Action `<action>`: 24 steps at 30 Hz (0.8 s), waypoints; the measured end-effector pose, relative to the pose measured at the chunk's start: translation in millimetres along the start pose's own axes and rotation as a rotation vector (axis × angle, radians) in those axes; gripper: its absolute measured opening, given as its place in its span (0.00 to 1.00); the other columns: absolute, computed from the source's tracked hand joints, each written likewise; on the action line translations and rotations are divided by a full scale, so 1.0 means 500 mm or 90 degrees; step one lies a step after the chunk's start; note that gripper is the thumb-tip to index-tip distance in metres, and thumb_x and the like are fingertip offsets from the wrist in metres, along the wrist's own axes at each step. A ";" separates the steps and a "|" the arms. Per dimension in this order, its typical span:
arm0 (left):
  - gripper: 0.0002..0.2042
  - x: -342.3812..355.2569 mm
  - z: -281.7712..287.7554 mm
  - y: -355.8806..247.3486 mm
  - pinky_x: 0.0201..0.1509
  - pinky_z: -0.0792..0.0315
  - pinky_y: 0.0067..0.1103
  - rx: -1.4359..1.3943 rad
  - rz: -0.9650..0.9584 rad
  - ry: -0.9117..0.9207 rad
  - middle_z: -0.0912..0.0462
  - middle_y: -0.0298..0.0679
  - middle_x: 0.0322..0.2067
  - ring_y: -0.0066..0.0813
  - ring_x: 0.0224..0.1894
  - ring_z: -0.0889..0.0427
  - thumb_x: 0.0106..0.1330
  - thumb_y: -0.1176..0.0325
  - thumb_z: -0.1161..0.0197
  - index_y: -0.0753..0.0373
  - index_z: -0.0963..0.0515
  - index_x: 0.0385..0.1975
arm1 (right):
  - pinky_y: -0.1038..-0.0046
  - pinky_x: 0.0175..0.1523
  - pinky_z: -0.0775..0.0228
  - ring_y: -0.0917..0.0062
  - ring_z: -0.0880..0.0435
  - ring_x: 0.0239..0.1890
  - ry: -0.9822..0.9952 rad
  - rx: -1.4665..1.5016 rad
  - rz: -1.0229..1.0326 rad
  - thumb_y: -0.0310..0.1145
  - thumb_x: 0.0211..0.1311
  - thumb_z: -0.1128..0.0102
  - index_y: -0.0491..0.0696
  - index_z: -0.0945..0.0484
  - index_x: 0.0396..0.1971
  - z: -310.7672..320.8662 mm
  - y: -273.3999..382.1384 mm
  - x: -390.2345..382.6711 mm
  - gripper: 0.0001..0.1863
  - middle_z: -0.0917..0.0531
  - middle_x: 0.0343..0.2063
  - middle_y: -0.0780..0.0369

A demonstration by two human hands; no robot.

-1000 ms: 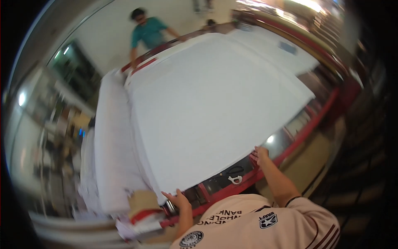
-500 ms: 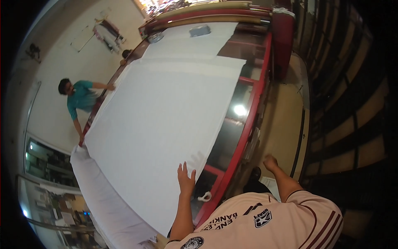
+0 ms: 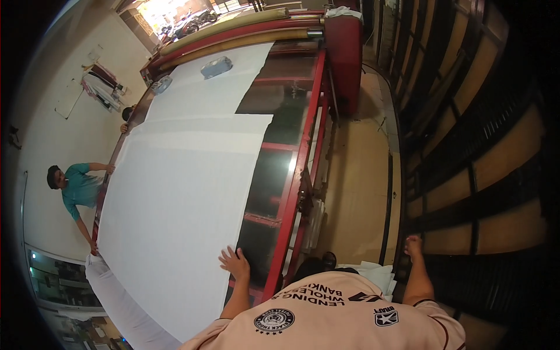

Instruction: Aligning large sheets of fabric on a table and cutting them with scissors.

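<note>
**Two hands, one on the cloth edge, one off to the side**

Left hand (image 3: 235, 263), lower centre of frame: fingers spread wide, palm flat on the near edge of the white cloth (image 3: 175, 204). Pressing, not pinching; nothing held.

Right hand (image 3: 413, 246), lower right: off the table entirely, up near the dark slatted wall (image 3: 484, 175). Can't tell whether it's closed on anything or just resting there; nothing visible in it.

White cloth: big sheet, fills the centre-left of frame, lying flat on the long red-framed table (image 3: 294, 192). Its right edge stops short of the table's red rail, so a strip of dark tabletop shows between them. Its far edge overlaps a second white sheet (image 3: 216, 87) running toward the upper centre.

Two small bluish-grey objects (image 3: 216, 66) sit on that second sheet, upper centre; too small to identify.

Rolls (image 3: 245, 29) in red and tan lie across the far end of the table, top of frame.

Person in a teal shirt (image 3: 76, 189), left of frame, stands at the opposite long side, hands on the cloth's far edge.
</note>
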State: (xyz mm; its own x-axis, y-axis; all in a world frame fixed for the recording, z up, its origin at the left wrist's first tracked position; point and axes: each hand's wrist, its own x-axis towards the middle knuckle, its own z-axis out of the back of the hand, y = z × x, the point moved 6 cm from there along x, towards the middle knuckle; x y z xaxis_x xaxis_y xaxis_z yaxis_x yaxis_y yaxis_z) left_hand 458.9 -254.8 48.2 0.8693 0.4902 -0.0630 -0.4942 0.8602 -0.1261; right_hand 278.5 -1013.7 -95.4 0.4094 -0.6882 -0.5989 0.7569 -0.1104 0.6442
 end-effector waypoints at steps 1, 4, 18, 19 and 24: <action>0.29 -0.003 -0.002 -0.004 0.71 0.52 0.60 0.023 0.005 -0.026 0.43 0.54 0.71 0.64 0.73 0.50 0.77 0.46 0.57 0.59 0.36 0.70 | 0.69 0.28 0.24 0.76 0.22 0.25 0.006 0.010 0.003 0.34 0.67 0.45 0.53 0.24 0.44 0.011 -0.026 0.009 0.08 0.23 0.28 0.66; 0.29 -0.001 -0.008 -0.013 0.72 0.55 0.59 0.026 0.021 -0.068 0.43 0.52 0.72 0.63 0.74 0.51 0.77 0.47 0.56 0.58 0.37 0.70 | 0.70 0.23 0.27 0.75 0.24 0.22 -0.004 0.107 -0.119 0.43 0.70 0.50 0.53 0.24 0.40 0.013 -0.129 0.004 0.11 0.25 0.25 0.66; 0.25 0.017 -0.033 -0.006 0.74 0.56 0.56 0.040 0.097 -0.044 0.43 0.52 0.72 0.61 0.74 0.50 0.76 0.54 0.55 0.60 0.34 0.68 | 0.64 0.40 0.19 0.64 0.14 0.34 0.243 -0.355 0.058 0.32 0.58 0.35 0.44 0.15 0.37 -0.178 0.160 0.098 0.10 0.13 0.33 0.56; 0.25 0.029 -0.030 -0.017 0.74 0.56 0.56 0.042 0.105 -0.052 0.43 0.52 0.72 0.61 0.74 0.50 0.76 0.54 0.55 0.60 0.34 0.68 | 0.64 0.40 0.19 0.64 0.14 0.34 0.255 -0.354 0.072 0.32 0.58 0.35 0.44 0.15 0.37 -0.182 0.223 0.142 0.10 0.13 0.33 0.56; 0.25 0.104 -0.018 -0.149 0.74 0.58 0.56 0.017 0.191 -0.101 0.43 0.52 0.72 0.58 0.74 0.48 0.75 0.57 0.52 0.59 0.35 0.69 | 0.64 0.31 0.24 0.73 0.20 0.27 0.186 -0.305 0.018 0.23 0.60 0.46 0.48 0.19 0.36 -0.170 0.537 0.371 0.09 0.18 0.28 0.61</action>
State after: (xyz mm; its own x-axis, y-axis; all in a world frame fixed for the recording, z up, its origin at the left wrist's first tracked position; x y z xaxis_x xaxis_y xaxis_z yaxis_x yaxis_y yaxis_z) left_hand 541.0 -294.8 45.3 0.6743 0.7358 0.0620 -0.7294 0.6768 -0.0993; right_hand 600.9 -1110.0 -73.9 0.5051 -0.4508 -0.7360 0.8627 0.2895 0.4147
